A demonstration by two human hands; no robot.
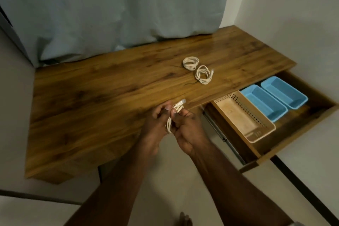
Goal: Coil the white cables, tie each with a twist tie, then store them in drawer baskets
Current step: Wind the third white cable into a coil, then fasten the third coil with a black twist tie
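Over the front edge of the wooden desk, the person holds a bundled white cable between both hands. The left hand grips the coil from one side, its fingers curled round the strands, and the right hand grips it from the other, thumb and fingers pinching the upper part of the bundle where a plug end pokes out just above the fingertips. The cable is off the desk, held in the air just at the desk's near edge. Further back on the desk, toward its right half, lie two coiled white cables touching or nearly touching each other: the rear coil and the nearer coil; a thin dark tie seems to trail from each, though it is too fine to be sure. Below the desk's right end an open drawer is pulled out. Inside it sit three baskets side by side: a beige perforated basket closest to the desk's middle, then a blue basket beside it, then a second blue basket farthest to the right. Behind the desk hangs a pale blue curtain.
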